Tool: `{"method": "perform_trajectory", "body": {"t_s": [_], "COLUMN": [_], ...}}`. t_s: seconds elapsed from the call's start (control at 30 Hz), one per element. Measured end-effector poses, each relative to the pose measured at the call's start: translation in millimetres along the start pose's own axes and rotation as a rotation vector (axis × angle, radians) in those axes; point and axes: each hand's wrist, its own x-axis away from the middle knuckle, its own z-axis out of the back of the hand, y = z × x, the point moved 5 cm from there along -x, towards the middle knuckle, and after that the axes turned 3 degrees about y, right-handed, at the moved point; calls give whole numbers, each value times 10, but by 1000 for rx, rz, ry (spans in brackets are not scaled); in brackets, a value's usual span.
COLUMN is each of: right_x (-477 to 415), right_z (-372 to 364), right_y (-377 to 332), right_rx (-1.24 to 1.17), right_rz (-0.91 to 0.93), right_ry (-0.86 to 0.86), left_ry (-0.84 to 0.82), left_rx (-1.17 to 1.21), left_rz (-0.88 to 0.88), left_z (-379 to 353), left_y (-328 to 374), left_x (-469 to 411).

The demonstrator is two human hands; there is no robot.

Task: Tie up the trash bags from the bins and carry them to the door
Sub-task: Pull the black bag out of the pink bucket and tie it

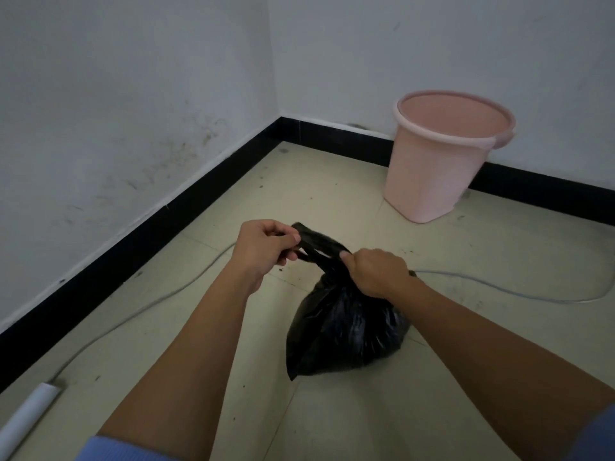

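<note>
A full black trash bag sits on the tiled floor in front of me. My left hand pinches one of the bag's top ears and pulls it out to the left. My right hand is closed around the gathered neck of the bag, just above its bulging body. A pink plastic bin stands with no liner in it against the back wall, to the right of the room's corner and beyond the bag.
White walls with a black skirting board meet in a corner ahead. A thin pale cable loops across the floor behind the bag. A white conduit piece lies at the lower left. Dirt specks dot the tiles.
</note>
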Motion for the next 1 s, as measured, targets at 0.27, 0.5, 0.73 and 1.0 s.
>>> {"method": "perform_trajectory", "body": {"t_s": [0.27, 0.5, 0.73, 1.0], "right_x": [136, 146, 77, 136], "right_z": [-143, -221, -232, -284], "right_y": [-276, -342, -80, 153], "right_rx": [-143, -44, -390, -1051], "right_rz": [157, 151, -11, -403], "right_ry": [-450, -169, -227, -406], "left_ry": [-14, -126, -207, 51], "left_rx": [116, 89, -109, 616], "left_rz": [-94, -99, 257, 226], "left_z": [-26, -97, 137, 142], "left_y": [113, 93, -639, -703], "left_x": [-70, -93, -38, -127]}}
